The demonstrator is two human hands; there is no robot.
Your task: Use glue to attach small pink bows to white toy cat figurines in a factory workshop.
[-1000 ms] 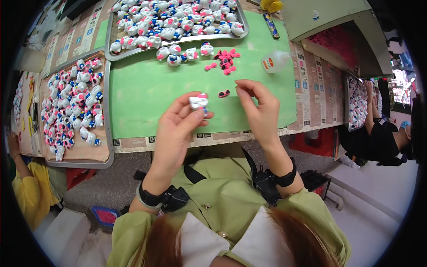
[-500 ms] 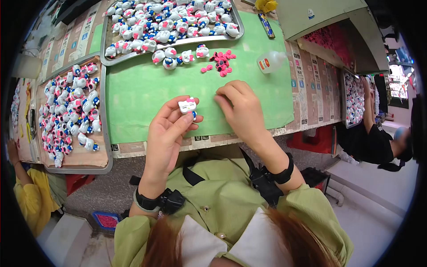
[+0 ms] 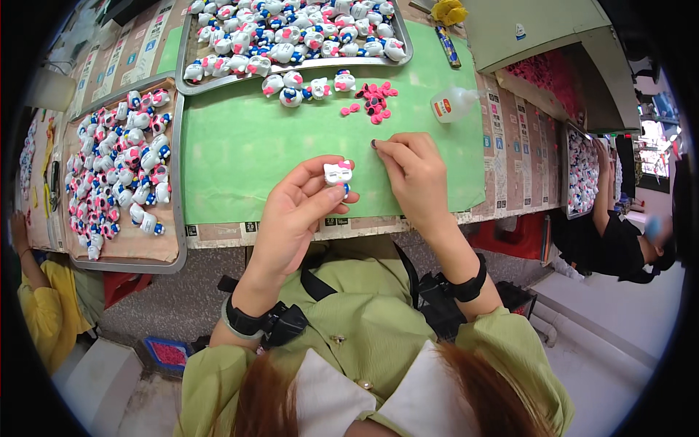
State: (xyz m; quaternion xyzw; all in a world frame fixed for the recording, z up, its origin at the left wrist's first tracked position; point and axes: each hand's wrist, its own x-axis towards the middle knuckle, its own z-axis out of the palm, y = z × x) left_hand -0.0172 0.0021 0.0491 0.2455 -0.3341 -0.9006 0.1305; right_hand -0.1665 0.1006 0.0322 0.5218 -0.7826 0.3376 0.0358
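Note:
My left hand [image 3: 297,213] holds a small white cat figurine [image 3: 338,173] with a pink bow and blue clothes, its face turned up between thumb and fingers. To its right, my right hand [image 3: 419,178] is closed in a pinch on a small dark piece [image 3: 375,144], whose exact kind is too small to make out. Beyond that hand lies a pile of small pink pieces [image 3: 376,98], some with dark parts. A few more cat figurines [image 3: 291,96] stand left of the pile on the green mat [image 3: 247,160].
A metal tray [image 3: 298,67] full of figurines lies at the far side, and another tray [image 3: 179,189] of them at the left. A clear squeeze bottle [image 3: 453,104] stands right of the pile. Farther right are a cabinet [image 3: 539,36] and a co-worker [image 3: 601,237].
The view has shifted slightly, moving the scene rightward. A small dark piece now shows at my right fingertips. My left hand still holds the figurine.

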